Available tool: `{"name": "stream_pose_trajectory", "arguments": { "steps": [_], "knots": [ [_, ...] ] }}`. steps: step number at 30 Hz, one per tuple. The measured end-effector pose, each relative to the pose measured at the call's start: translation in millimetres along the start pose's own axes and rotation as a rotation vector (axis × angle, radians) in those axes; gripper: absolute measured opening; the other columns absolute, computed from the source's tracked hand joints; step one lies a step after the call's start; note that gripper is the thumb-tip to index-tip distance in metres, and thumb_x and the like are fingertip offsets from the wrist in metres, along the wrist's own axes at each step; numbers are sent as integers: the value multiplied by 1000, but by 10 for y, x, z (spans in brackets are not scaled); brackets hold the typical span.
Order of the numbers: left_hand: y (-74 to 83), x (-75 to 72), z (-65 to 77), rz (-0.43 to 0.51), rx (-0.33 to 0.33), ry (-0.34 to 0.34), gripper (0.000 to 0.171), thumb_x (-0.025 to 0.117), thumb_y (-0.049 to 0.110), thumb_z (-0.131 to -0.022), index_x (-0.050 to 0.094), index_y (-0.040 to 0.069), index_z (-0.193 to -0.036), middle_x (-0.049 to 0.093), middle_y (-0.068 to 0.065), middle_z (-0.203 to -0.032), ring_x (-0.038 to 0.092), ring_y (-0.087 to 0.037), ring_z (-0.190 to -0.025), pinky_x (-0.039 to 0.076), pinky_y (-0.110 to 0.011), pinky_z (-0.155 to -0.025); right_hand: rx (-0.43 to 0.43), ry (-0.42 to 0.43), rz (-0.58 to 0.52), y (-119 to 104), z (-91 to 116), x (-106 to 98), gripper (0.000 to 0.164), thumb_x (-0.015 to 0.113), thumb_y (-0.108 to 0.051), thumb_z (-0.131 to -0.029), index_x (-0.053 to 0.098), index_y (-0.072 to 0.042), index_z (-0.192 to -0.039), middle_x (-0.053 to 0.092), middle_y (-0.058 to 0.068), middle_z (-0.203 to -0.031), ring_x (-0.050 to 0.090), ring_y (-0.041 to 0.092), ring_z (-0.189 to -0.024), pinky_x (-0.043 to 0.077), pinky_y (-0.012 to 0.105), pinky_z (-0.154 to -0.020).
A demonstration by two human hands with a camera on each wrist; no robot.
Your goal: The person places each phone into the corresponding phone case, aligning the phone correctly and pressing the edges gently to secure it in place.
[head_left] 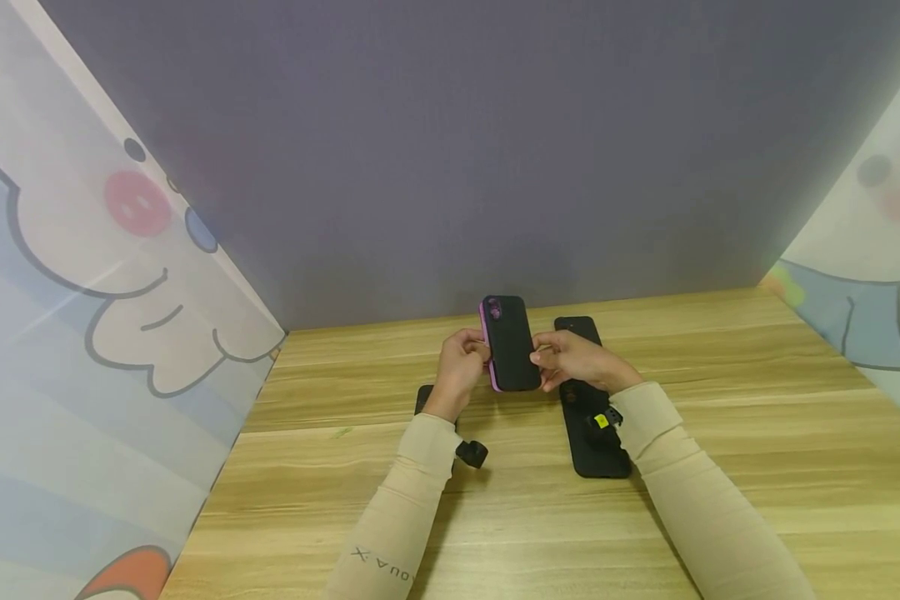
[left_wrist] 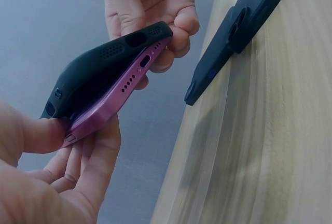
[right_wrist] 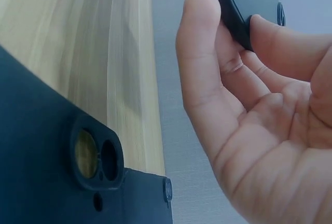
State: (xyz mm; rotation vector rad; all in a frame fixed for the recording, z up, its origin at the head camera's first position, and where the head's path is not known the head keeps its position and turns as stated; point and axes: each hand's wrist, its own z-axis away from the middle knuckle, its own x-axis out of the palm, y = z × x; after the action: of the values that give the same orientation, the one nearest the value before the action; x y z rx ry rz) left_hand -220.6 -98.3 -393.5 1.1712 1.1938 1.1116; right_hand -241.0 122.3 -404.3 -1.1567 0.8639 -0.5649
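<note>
A black phone case [head_left: 513, 346] lies partly over a pink phone [left_wrist: 111, 102], both held up above the table. In the left wrist view the case stands away from the phone along the bottom edge, leaving a dark gap, and sits against it at the right corner. My left hand [head_left: 461, 367] grips the phone's left side, thumb at the gap and fingers underneath. With thumb and fingers my right hand [head_left: 581, 360] pinches the right edge of the case and phone. Camera cutouts show pink at the top in the head view.
Under my right hand, two black phone cases [head_left: 596, 450] lie overlapping on the wooden table [head_left: 720, 433]. Another black flat item [head_left: 423, 398] is mostly hidden below my left forearm. A grey panel [head_left: 457, 167] rises behind the table; cartoon-printed walls [head_left: 67, 250] flank it.
</note>
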Motion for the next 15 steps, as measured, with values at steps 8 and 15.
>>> {"name": "stream_pose_trajectory", "arguments": {
  "steps": [8,15],
  "knots": [
    [-161,15,-110,25,11,11,24,49,-10,-96,63,-6,-114,59,-1,-86,58,-14,-75,54,-27,-65,4,-5,-16,-11,9,-18,16,51,-10,-108,46,5,-105,62,19,-82,71,39,-80,63,48,-78],
    [-171,24,-105,35,13,5,26,48,-11,-94,65,-6,-113,61,-3,-85,61,-14,-76,56,-29,-68,12,-23,22,5,-6,-14,16,50,-10,-108,46,2,-97,64,14,-80,71,43,-83,62,48,-79]
  ]
}}
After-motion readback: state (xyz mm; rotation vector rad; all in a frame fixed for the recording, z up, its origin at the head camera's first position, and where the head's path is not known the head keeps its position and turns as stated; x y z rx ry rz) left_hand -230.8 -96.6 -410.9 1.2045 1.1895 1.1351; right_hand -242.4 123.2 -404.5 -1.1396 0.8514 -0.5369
